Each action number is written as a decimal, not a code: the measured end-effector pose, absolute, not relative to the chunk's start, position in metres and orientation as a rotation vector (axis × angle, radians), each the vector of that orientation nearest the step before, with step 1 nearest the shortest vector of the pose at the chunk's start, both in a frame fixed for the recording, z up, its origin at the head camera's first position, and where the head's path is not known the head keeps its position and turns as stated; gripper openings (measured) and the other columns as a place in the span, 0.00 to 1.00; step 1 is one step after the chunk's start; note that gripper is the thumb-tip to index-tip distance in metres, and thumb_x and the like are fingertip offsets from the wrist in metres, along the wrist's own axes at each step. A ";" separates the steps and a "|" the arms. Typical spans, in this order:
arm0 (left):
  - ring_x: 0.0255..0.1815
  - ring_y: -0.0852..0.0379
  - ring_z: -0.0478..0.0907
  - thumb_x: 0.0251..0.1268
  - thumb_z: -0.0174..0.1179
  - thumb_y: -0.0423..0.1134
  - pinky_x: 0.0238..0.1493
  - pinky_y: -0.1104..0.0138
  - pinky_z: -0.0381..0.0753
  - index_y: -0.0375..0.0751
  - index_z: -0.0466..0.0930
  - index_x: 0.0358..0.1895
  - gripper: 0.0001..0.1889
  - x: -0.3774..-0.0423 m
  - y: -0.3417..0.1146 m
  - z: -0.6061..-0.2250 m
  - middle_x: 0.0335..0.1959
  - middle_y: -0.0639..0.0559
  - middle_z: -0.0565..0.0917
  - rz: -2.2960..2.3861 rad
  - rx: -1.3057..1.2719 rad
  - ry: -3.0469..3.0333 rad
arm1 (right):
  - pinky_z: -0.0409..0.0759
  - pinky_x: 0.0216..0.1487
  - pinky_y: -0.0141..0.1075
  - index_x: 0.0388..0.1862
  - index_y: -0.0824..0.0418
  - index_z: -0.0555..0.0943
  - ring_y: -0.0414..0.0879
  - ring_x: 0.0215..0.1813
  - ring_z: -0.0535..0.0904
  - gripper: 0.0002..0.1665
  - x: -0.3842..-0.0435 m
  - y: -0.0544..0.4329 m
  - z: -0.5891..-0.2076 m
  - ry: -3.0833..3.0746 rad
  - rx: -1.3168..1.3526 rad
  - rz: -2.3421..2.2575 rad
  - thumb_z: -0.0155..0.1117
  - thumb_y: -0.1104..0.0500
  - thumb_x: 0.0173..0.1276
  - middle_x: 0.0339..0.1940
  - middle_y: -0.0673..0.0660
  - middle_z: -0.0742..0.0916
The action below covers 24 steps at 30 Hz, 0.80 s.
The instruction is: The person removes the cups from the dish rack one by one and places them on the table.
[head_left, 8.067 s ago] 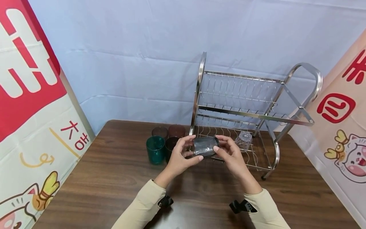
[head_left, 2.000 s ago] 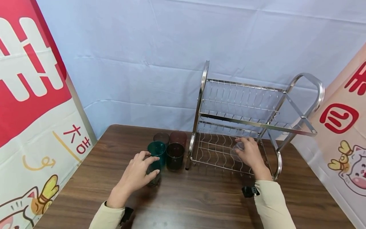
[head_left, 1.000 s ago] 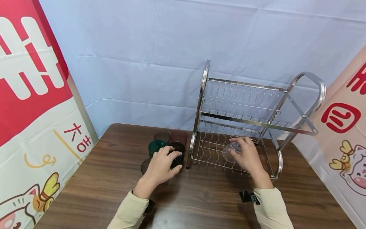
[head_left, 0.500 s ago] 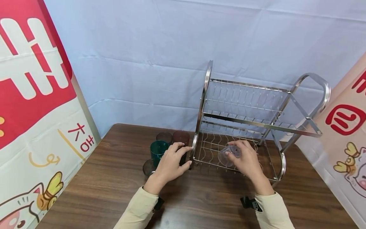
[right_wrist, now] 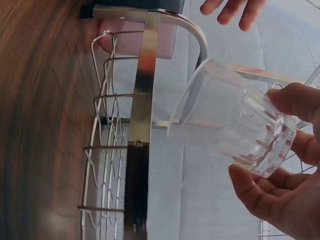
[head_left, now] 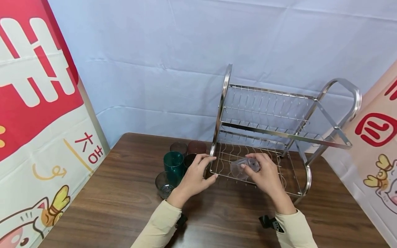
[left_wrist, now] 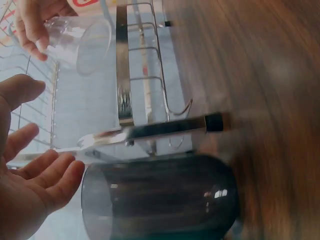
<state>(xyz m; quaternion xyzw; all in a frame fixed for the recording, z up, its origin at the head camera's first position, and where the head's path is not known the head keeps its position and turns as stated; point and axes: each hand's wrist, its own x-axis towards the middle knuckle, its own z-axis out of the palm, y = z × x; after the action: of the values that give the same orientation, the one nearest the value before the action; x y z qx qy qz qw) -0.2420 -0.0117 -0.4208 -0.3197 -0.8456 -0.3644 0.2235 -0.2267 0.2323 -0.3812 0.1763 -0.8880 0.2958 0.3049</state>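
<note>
My right hand [head_left: 266,174] grips a clear drinking glass [head_left: 237,168] by its base, fingers and thumb round the faceted bottom. The glass is tilted over the lower tier of the metal dish rack [head_left: 262,129], its mouth facing left and down in the head view. The right wrist view shows nothing inside this clear glass [right_wrist: 215,107]. My left hand [head_left: 193,177] hovers by the rack's left end, fingers loosely bent, holding nothing. A dark glass [left_wrist: 160,200] stands close beside that hand in the left wrist view.
Left of the rack stand several tinted glasses: smoky grey [head_left: 164,186] in front, teal [head_left: 173,163], dark brown [head_left: 189,160], red [head_left: 197,147] and purplish [head_left: 179,148]. The brown one is partly hidden by my left hand. Wooden tabletop [head_left: 223,220] extends in front.
The smoky glass, earlier in both hands, now stands with the other tinted glasses. My right hand has taken the clear glass off the lower tier and brought it left; my left hand moved right.
</note>
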 end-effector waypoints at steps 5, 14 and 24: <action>0.48 0.49 0.73 0.55 0.66 0.42 0.43 0.63 0.76 0.41 0.71 0.61 0.28 -0.245 -0.004 -0.424 0.56 0.44 0.68 -1.163 -0.892 -2.320 | 0.73 0.27 0.36 0.39 0.64 0.81 0.46 0.30 0.75 0.17 -0.226 0.231 -0.384 -2.312 0.446 0.888 0.74 0.63 0.49 0.34 0.57 0.80; 0.50 0.53 0.73 0.52 0.68 0.41 0.43 0.65 0.77 0.44 0.72 0.60 0.29 -0.249 0.002 -0.427 0.54 0.47 0.70 -1.440 -0.874 -2.316 | 0.75 0.29 0.24 0.41 0.67 0.79 0.42 0.34 0.78 0.16 -0.227 0.226 -0.385 -2.287 0.371 1.226 0.72 0.66 0.53 0.36 0.59 0.82; 0.53 0.46 0.73 0.53 0.68 0.39 0.46 0.58 0.77 0.49 0.68 0.63 0.32 -0.249 0.017 -0.432 0.57 0.43 0.70 -1.939 -0.826 -2.236 | 0.76 0.33 0.26 0.43 0.77 0.76 0.44 0.38 0.77 0.14 -0.212 0.207 -0.367 -2.245 0.384 1.538 0.65 0.73 0.58 0.39 0.68 0.80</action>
<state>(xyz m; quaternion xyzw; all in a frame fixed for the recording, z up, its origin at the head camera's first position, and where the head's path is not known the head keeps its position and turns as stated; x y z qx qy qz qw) -0.2486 0.0170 -0.4321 -0.2685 -0.7272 -0.6307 0.0346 -0.2116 0.2074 -0.3669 0.1371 -0.8011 0.5489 0.1954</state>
